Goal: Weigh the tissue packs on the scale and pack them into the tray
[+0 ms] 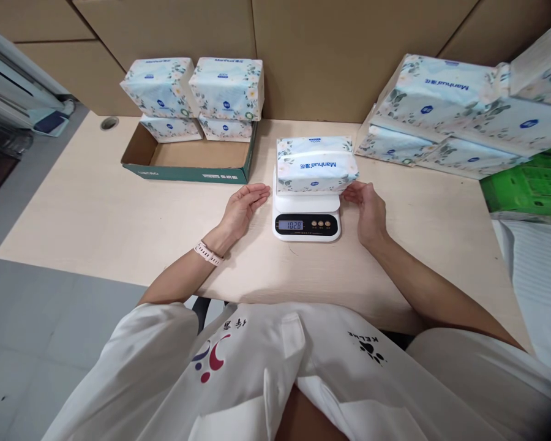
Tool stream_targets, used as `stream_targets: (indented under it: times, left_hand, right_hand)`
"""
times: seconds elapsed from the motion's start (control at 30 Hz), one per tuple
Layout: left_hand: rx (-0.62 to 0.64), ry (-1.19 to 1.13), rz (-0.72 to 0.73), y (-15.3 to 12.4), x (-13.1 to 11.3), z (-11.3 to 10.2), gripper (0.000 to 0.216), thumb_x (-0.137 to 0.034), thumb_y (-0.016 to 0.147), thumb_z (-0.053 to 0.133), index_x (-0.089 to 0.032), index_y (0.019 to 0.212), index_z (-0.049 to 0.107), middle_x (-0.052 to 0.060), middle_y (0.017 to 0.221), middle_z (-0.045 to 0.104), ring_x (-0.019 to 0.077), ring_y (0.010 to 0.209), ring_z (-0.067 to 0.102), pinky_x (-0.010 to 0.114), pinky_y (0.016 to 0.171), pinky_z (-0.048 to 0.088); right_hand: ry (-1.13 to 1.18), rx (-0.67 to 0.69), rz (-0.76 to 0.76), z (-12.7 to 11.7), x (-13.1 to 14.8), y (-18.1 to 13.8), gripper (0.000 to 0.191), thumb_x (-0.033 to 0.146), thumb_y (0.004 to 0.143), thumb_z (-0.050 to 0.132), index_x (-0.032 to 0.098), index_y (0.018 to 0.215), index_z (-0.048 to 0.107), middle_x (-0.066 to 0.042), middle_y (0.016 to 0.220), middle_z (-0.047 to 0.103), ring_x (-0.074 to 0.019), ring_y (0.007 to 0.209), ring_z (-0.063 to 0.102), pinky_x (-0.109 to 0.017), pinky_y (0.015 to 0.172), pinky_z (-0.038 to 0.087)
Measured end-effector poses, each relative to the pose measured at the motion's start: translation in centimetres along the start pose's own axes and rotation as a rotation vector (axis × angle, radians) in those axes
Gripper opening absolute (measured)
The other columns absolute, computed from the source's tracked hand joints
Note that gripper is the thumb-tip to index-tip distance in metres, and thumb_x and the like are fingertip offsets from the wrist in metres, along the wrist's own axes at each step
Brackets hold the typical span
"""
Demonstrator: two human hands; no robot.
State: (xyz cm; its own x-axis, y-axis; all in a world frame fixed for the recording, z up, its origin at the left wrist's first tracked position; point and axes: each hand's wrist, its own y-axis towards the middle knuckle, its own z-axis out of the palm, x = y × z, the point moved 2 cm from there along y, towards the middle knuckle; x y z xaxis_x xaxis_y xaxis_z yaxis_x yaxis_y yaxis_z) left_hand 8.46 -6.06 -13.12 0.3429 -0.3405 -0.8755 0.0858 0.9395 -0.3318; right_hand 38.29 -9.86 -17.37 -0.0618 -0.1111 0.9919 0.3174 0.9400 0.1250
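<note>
Evidently, the soft plastic tissue pack, pale blue with a floral print (314,174), sits on the platform of the white plastic digital scale (306,204). It lies toward the platform's far end, probably so that the black front panel stays readable. The person's left hand (241,213) rests beside the scale, its fingers straight, together and holding nothing. The right hand (371,214) is near the pack's lower right corner, fingers loosely bent and not gripping; whether the tips touch the wrapping, I cannot tell. Both hands seem kept aside so as not to press on the platform.

The grey display (291,225) shows the digits 1028; any decimal point is too small to be sure of. "Manhua" and Chinese characters mark the pack, apparently upside down to the wearer, as on the stacked floral tissue packs at right (441,92). Upright lettering shows on the tissue packs (227,92) in the shallow green-sided cardboard box (183,174), whose low wall presumably keeps them together. The white cotton-like shirt (252,361) carries letters resembling "KELWE".
</note>
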Motion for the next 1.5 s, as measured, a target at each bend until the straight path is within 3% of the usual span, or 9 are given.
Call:
stream_targets:
  times: [0.53,0.67,0.8,1.27,1.5]
  left_hand:
    - [-0.002,-0.016,0.004,0.1,0.0,0.1,0.015,-0.004,0.089,0.067,-0.014,0.089,0.078,0.008,0.102,0.084,0.0145,0.1,0.078,0.036,0.122,0.052]
    - [-0.008,-0.032,0.003,0.1,0.0,0.2,0.017,-0.002,0.089,0.066,-0.014,0.087,0.079,0.007,0.099,0.084,0.0133,0.097,0.078,0.035,0.121,0.052]
    - [-0.001,-0.035,0.008,0.1,0.1,0.1,0.018,-0.001,0.089,0.065,-0.014,0.087,0.079,0.007,0.099,0.083,0.0131,0.096,0.078,0.035,0.121,0.052]
    - [-0.002,-0.038,0.007,0.0,0.0,0.2,0.019,-0.001,0.09,0.065,-0.014,0.086,0.079,0.006,0.098,0.083,0.013,0.096,0.078,0.035,0.121,0.053]
    - [0.002,-0.038,0.008,0.0,0.1,0.1,0.02,-0.001,0.09,0.065,-0.014,0.086,0.079,0.006,0.098,0.083,0.0128,0.096,0.078,0.034,0.121,0.052]
  right_hand:
    - [0.03,-0.03,-0.016,0.1,0.0,0.1,0.063,0.084,0.096,0.054,0.028,0.112,0.078,-0.004,0.114,0.082,-0.0238,0.106,0.078,-0.047,0.103,0.061]
    - [0.069,-0.201,-0.047,-0.3,-0.2,0.6,0.052,0.079,0.096,0.058,0.028,0.096,0.066,-0.003,0.116,0.078,-0.0186,0.089,0.076,-0.043,0.091,0.065]
    - [0.096,-0.357,-0.011,-1.0,-0.7,1.3,0.052,0.076,0.1,0.05,0.027,0.083,0.054,-0.003,0.109,0.073,-0.0149,0.079,0.074,-0.037,0.08,0.066]
    - [0.141,-0.332,0.025,-0.7,-0.1,1.1,0.046,0.067,0.102,0.047,0.026,0.082,0.052,-0.004,0.109,0.072,-0.0133,0.077,0.07,-0.036,0.078,0.063]
    - [0.107,-0.318,0.039,-0.7,-0.3,1.2,0.053,0.076,0.099,0.048,0.025,0.082,0.051,-0.001,0.106,0.071,-0.0126,0.079,0.072,-0.032,0.078,0.062]
